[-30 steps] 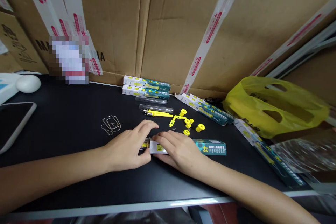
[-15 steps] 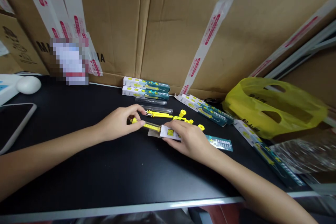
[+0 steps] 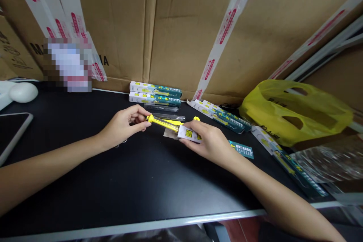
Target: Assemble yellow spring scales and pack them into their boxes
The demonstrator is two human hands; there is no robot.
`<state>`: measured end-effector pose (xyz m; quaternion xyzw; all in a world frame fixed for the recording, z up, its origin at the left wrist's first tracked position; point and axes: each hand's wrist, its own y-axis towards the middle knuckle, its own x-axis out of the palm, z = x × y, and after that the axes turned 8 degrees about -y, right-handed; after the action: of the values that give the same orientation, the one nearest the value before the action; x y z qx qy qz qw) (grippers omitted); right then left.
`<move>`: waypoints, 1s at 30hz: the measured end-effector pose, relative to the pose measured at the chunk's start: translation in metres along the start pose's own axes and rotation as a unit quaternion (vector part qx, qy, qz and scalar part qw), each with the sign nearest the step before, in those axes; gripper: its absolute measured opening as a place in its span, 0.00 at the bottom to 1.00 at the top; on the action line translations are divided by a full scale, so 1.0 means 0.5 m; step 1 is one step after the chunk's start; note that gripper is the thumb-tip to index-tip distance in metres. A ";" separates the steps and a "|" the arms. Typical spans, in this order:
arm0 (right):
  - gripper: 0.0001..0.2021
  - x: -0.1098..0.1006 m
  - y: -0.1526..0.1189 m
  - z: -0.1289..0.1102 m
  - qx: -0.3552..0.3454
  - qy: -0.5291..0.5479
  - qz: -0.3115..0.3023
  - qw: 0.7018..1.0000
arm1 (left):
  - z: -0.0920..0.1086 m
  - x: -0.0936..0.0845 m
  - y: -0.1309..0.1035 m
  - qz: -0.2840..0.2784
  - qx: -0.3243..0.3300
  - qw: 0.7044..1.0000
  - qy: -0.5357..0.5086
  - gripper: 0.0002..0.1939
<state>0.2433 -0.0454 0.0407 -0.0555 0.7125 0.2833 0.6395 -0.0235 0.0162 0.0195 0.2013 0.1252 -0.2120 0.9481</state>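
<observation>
My left hand pinches the yellow end of a clear tube with a yellow scale inside. The tube's other end sits at the open end of a white and teal box, with a flap hanging below it. My right hand is wrapped round that box, and the box's teal end shows past the palm. Behind the hands lie clear empty tubes and yellow parts, partly hidden by my right hand. A small metal ring or hook shows under my left wrist.
Two stacked boxes stand against the cardboard. More boxes lie at the back right, another further right. A yellow bag and clear plastic are at the right; a tablet and a white rounded object at the left.
The yellow end of the tube has been raised and turned, and my left hand now holds its tip. My right hand and the box have shifted slightly, covering more of the yellow parts.
</observation>
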 end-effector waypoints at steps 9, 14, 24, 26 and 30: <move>0.13 0.001 -0.001 -0.015 -0.015 0.017 -0.020 1.000 | 0.004 0.023 -0.025 -0.049 0.040 0.993 0.101 0.12; 0.13 0.007 -0.006 -0.026 -0.034 0.052 -0.034 0.998 | 0.015 0.038 -0.037 -0.076 0.034 0.990 0.117 0.10; 0.14 0.021 -0.024 -0.059 -0.077 0.100 -0.059 0.990 | 0.024 0.068 -0.059 -0.129 0.042 0.980 0.142 0.07; 0.14 0.022 -0.027 -0.064 -0.084 0.105 -0.064 0.989 | 0.022 0.072 -0.061 -0.137 0.064 0.974 0.166 0.06; 0.14 0.025 -0.029 -0.073 -0.093 0.106 -0.065 0.988 | 0.019 0.076 -0.066 -0.150 0.112 0.957 0.221 0.07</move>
<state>0.2156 -0.0714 0.0249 -0.1909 0.7418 0.2984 0.5694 -0.0038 -0.0287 0.0047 0.3268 0.3356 -0.3146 0.8256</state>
